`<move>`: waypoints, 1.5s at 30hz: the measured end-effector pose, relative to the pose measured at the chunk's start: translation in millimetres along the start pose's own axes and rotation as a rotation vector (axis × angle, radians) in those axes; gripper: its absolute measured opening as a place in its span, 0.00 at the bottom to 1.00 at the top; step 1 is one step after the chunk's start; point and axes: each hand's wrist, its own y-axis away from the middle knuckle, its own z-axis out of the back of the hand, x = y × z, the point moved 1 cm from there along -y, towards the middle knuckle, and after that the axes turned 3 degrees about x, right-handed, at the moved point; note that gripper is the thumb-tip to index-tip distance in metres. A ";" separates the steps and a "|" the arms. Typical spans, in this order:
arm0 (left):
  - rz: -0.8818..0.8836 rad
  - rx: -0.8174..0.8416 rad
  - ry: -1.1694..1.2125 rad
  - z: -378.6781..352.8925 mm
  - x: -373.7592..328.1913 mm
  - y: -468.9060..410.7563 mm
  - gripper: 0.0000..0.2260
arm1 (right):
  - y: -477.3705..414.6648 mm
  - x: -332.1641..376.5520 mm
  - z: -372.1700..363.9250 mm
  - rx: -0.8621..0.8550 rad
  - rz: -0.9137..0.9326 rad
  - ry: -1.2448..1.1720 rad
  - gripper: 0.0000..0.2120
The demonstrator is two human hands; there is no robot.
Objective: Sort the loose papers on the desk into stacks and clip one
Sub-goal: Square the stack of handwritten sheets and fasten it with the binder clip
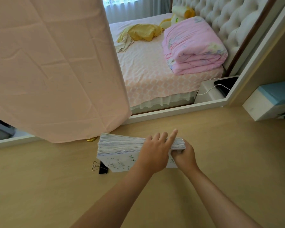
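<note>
A thick stack of white papers (120,146) stands on its long edge on the wooden desk (56,186), tilted toward me, with green marks on its front sheet. My left hand (155,152) lies over the stack's top right part, fingers spread across the edge. My right hand (185,155) grips the stack's right end from below. A black binder clip (100,167) with silver handles lies on the desk just left of the stack's lower corner, touching nothing.
A pink cloth (53,66) hangs over the desk's far left. A white and blue box (268,101) sits at the desk's right rear. Beyond the desk edge is a bed with a folded pink quilt (194,46).
</note>
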 end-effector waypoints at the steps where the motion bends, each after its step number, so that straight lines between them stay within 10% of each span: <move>1: 0.016 0.014 0.012 1.7 9.3 2.7 0.34 | -0.4 0.3 0.5 -0.004 -0.006 0.005 0.15; 8: 0.259 0.139 0.150 20.2 130.8 74.9 0.13 | -0.4 5.5 0.6 0.005 -0.006 0.003 0.16; 12: 0.536 0.145 0.730 12.7 165.6 107.3 0.11 | 0.4 4.8 -2.6 -0.025 -0.016 -0.005 0.16; 16: 0.844 -0.118 1.432 -11.2 149.2 122.8 0.20 | -2.4 0.4 -5.7 -0.067 -0.039 -0.012 0.16; 22: 0.976 -0.408 1.444 -42.3 108.0 112.2 0.21 | -7.7 -6.6 -10.9 -0.078 -0.037 0.005 0.11; 28: 0.826 -0.343 1.037 -21.0 132.7 126.5 0.30 | -10.3 7.6 -20.5 -0.156 -0.016 0.020 0.17; 33: 0.166 -0.133 0.364 34.2 99.7 63.6 0.38 | -0.5 26.4 -24.8 -0.131 0.072 0.025 0.18; 38: 0.082 0.114 0.276 40.7 84.5 18.2 0.15 | 1.3 48.9 -24.7 -0.072 0.162 0.073 0.16; 45: -0.013 0.098 0.542 57.6 93.2 37.1 0.11 | -2.6 89.3 -8.0 0.007 0.229 0.234 0.19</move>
